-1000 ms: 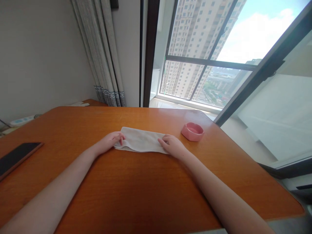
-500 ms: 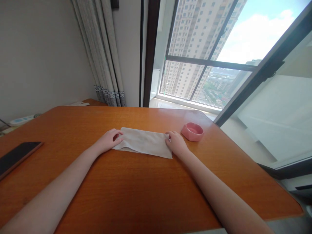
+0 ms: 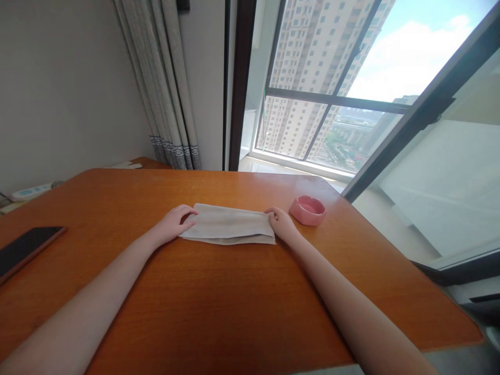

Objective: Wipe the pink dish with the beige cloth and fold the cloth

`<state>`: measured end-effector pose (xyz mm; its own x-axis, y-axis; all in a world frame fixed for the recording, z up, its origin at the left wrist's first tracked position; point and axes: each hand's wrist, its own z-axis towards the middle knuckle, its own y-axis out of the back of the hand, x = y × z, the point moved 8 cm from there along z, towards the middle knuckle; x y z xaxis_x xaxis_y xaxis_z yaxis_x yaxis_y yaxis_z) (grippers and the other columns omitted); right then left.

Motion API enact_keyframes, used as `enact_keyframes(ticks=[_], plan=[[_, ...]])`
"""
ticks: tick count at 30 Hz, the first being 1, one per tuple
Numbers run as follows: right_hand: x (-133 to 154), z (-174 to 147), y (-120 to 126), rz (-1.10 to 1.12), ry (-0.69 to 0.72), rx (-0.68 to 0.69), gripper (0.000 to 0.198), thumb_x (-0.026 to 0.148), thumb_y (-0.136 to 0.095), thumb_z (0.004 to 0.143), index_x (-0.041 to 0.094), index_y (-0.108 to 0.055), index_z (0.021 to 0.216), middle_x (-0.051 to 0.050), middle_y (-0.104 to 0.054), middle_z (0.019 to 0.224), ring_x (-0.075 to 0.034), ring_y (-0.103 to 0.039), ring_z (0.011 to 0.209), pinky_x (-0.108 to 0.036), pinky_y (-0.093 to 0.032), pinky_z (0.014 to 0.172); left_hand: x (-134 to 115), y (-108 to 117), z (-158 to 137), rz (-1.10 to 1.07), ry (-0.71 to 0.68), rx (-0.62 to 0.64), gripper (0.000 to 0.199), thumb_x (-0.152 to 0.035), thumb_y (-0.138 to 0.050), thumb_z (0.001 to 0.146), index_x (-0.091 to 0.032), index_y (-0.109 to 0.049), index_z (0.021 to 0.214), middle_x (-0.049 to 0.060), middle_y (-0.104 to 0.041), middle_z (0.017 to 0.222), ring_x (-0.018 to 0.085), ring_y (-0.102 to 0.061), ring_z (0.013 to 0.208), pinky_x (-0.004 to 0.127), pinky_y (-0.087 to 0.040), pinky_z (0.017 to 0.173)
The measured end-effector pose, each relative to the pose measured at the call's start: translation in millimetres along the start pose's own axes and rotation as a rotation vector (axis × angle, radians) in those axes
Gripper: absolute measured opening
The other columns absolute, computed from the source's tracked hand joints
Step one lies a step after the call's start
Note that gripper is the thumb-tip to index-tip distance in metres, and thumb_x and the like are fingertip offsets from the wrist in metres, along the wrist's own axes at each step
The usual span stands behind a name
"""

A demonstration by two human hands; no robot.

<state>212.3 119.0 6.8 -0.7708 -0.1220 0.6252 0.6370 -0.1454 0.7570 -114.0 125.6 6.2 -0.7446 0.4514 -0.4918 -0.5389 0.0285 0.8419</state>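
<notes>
A pale grey cloth [image 3: 230, 223] lies folded into a long strip on the wooden table, its layers slightly apart along the near edge. My left hand [image 3: 174, 223] rests at its left end, thumb and forefinger apart, touching the fabric. At the opposite end my right hand [image 3: 282, 224] has its fingers closed on the cloth's right edge. Just beyond that hand, to the right, stands a pink faceted ashtray-like bowl [image 3: 308, 211].
On the left of the wooden table [image 3: 219, 307] lies a dark phone [image 3: 29, 250]. A white power strip [image 3: 31, 192] sits past the left edge. Behind the table hang a grey curtain [image 3: 167, 94] and a large window [image 3: 312, 99].
The cloth's near right corner has moved away from me, so the strip is narrower at the right and its lower layer shows. My right hand's fingers have closed more on the edge.
</notes>
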Motion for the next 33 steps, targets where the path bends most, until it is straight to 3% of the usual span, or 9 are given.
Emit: enact_keyframes(ticks=[4,7,11,14,16,18,22,26,33], plan=[[-10,1,-2,0.034,-0.109,0.071,0.029,0.014,-0.041,0.077,0.015,-0.064,0.094,-0.002,-0.061,0.076,-0.015,-0.056,0.070,-0.026,-0.043,0.069,-1,-2,1,0.025,-0.021,0.017,0.038,-0.046,-0.048,0.080,-0.019,-0.060,0.103,0.009,-0.059,0.107,0.024,-0.054,0.101,0.037,-0.042,0.092],[-3,-7,-1,0.031,-0.094,0.089,0.030,0.023,-0.045,0.080,0.015,-0.061,0.104,-0.004,-0.061,0.083,-0.016,-0.056,0.073,-0.027,-0.044,0.070,-1,-4,0,0.054,-0.025,0.014,0.039,-0.047,-0.045,0.083,-0.018,-0.060,0.105,0.009,-0.059,0.108,0.024,-0.055,0.101,0.037,-0.042,0.092],[13,-19,0,-0.079,-0.012,0.098,0.062,0.030,-0.058,0.075,0.016,-0.040,0.133,-0.010,-0.055,0.110,-0.020,-0.056,0.091,-0.031,-0.044,0.082,-5,-1,-2,0.150,0.002,-0.007,0.041,-0.050,-0.039,0.086,-0.020,-0.060,0.104,0.009,-0.057,0.114,0.025,-0.052,0.109,0.045,-0.036,0.100],[29,-25,7,-0.249,0.062,0.020,0.074,0.025,-0.060,0.072,0.018,-0.031,0.140,-0.012,-0.047,0.117,-0.024,-0.052,0.104,-0.035,-0.039,0.091,-23,12,-4,0.270,-0.014,-0.127,0.041,-0.049,-0.039,0.086,-0.020,-0.059,0.109,0.011,-0.049,0.129,0.028,-0.042,0.123,0.054,-0.020,0.108],[45,-30,13,-0.312,0.154,-0.064,0.064,0.025,-0.059,0.075,0.019,-0.039,0.135,-0.013,-0.046,0.118,-0.026,-0.048,0.108,-0.039,-0.037,0.095,-41,15,-6,0.274,-0.075,-0.153,0.043,-0.047,-0.037,0.088,-0.020,-0.056,0.116,0.010,-0.044,0.137,0.027,-0.036,0.129,0.052,-0.016,0.111],[63,-36,12,-0.306,0.277,-0.065,0.044,0.027,-0.056,0.080,0.018,-0.050,0.123,-0.013,-0.048,0.116,-0.026,-0.047,0.107,-0.039,-0.036,0.094,-54,3,-8,0.211,-0.148,-0.039,0.045,-0.048,-0.037,0.088,-0.020,-0.053,0.120,0.009,-0.041,0.140,0.025,-0.036,0.130,0.044,-0.022,0.111],[87,-55,-21,-0.200,0.472,0.299,0.023,0.033,-0.060,0.080,0.019,-0.059,0.097,-0.006,-0.057,0.097,-0.019,-0.054,0.091,-0.030,-0.042,0.081,-51,-27,-13,0.118,-0.143,0.208,0.052,-0.054,-0.040,0.085,-0.023,-0.052,0.124,0.007,-0.040,0.142,0.024,-0.039,0.129,0.038,-0.029,0.108],[89,-62,-31,-0.204,0.510,0.361,0.009,0.020,-0.059,0.079,0.018,-0.059,0.088,-0.005,-0.057,0.095,-0.018,-0.054,0.091,-0.028,-0.041,0.081,-38,-25,-9,0.139,-0.069,0.161,0.056,-0.057,-0.039,0.084,-0.021,-0.050,0.126,0.010,-0.043,0.140,0.026,-0.041,0.126,0.040,-0.031,0.106],[79,-51,-25,-0.185,0.482,0.276,0.008,0.024,-0.059,0.082,0.018,-0.059,0.087,-0.005,-0.057,0.093,-0.017,-0.053,0.092,-0.029,-0.040,0.084,-24,-2,-4,0.404,0.190,0.075,0.040,-0.050,-0.033,0.086,-0.020,-0.059,0.090,0.010,-0.062,0.095,0.027,-0.056,0.091,0.042,-0.040,0.082]])
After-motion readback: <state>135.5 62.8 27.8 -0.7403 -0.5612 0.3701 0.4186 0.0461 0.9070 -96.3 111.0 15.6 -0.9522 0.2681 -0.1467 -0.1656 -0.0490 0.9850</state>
